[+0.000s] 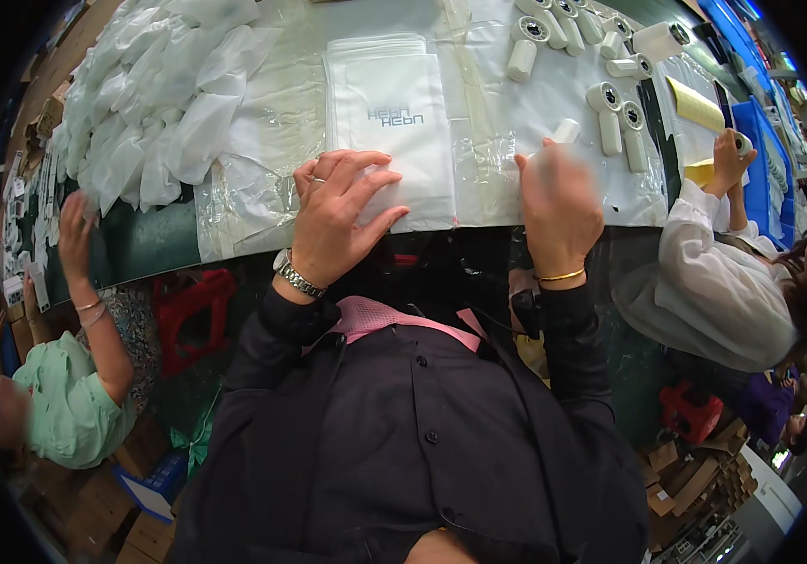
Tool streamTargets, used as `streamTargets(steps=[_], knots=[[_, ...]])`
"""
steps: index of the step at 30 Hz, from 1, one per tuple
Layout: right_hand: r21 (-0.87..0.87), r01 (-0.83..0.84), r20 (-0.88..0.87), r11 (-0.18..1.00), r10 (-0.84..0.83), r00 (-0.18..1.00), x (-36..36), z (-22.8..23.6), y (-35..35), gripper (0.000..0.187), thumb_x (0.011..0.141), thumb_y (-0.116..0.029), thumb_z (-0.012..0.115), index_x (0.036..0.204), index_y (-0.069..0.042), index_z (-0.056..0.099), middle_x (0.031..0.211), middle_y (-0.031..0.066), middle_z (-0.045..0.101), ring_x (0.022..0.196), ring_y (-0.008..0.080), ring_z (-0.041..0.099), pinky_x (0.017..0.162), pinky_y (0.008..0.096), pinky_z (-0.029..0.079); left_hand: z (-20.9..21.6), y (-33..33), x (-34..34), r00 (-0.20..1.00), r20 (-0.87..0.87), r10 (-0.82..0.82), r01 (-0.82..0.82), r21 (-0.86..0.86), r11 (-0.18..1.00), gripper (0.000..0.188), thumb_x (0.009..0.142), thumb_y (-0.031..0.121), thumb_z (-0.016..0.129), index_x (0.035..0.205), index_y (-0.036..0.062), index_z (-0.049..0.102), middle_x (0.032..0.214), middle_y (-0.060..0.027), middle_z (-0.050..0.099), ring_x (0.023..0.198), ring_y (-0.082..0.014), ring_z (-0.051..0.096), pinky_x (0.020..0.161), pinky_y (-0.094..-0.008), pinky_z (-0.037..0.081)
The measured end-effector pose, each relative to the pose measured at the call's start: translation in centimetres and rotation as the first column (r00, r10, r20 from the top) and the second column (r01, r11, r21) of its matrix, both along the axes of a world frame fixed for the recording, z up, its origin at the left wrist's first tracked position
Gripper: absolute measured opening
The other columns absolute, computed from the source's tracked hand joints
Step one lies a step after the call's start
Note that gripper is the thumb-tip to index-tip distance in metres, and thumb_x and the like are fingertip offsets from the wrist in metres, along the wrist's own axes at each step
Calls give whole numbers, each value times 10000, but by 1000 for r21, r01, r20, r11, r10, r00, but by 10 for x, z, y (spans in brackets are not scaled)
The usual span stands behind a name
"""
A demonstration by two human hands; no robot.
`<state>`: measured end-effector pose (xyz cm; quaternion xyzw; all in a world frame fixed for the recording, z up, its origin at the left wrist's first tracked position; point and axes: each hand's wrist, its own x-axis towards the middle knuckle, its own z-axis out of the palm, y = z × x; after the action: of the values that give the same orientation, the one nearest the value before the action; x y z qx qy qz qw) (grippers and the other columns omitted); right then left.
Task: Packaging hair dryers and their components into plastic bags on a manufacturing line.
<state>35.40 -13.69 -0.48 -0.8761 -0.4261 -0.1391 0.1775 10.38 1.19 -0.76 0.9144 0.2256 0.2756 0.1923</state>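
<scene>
My left hand (342,211) rests on the lower end of a stack of flat white plastic bags (389,85). Its fingers are spread, with thumb and index finger apart on the top bag. To the right of the stack, my right hand (561,207) is closed around a small white handheld fan (566,132); one rounded white end sticks out past the fingers. Motion blurs that hand, and most of the fan is hidden in it. Close by on the right lie two more white handheld fans, one of them a fan (607,127) with a round dark-centred head.
Several more fans (525,47) lie at the far right. A heap of filled white bags (168,103) covers the table's left side. Co-workers sit on both sides: a green sleeve (65,385) left, a white sleeve (713,291) right. A blue bin (765,169) stands beyond the right one.
</scene>
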Motion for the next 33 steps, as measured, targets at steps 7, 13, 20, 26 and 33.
streamTargets(steps=[7, 13, 20, 26, 33], knots=[[404, -152, -284, 902, 281, 917, -33, 9, -11, 521, 929, -155, 852, 1389, -41, 636, 1165, 145, 724, 926, 210, 758, 754, 331, 597, 1, -2, -1, 1000, -11, 11, -11, 10, 1000, 355, 810, 261, 887, 1135, 197, 759, 1320, 20, 698, 1221, -228, 605, 1067, -409, 310], [655, -258, -577, 711, 690, 437, -79, -2, -14, 607, 947, -20, 814, 1427, 28, 446, 1255, 156, 698, 1014, 169, 732, 872, 301, 597, 2, -5, 5, 998, -13, 59, -59, 18, 998, 223, 844, 273, 855, 1034, 209, 760, 1255, 44, 700, 1178, -193, 602, 1019, -433, 294], [558, -494, -430, 667, 741, 516, -73, -19, -12, 610, 891, -79, 878, 1334, -9, 464, 1254, 187, 706, 1003, 221, 747, 816, 322, 601, -5, -2, 11, 993, 73, 96, -89, -100, 991, 84, 886, 190, 807, 962, 159, 794, 1140, 40, 727, 1122, -185, 621, 1015, -428, 297], [553, -561, -357, 617, 783, 509, -69, -21, -17, 651, 840, -116, 914, 1312, -22, 475, 1238, 200, 718, 971, 261, 757, 782, 338, 606, -8, 3, 11, 985, 144, 99, -61, -253, 966, 55, 925, 141, 765, 951, 129, 812, 1083, 27, 748, 1078, -190, 652, 1016, -405, 322], [466, -625, -295, 627, 776, 558, -64, -9, -16, 677, 799, -134, 929, 1302, -22, 491, 1178, 179, 740, 923, 290, 768, 765, 355, 617, -11, -1, 13, 960, 212, 183, -102, -342, 934, 73, 940, 123, 763, 995, 114, 810, 1083, -3, 755, 1045, -200, 673, 995, -387, 373]])
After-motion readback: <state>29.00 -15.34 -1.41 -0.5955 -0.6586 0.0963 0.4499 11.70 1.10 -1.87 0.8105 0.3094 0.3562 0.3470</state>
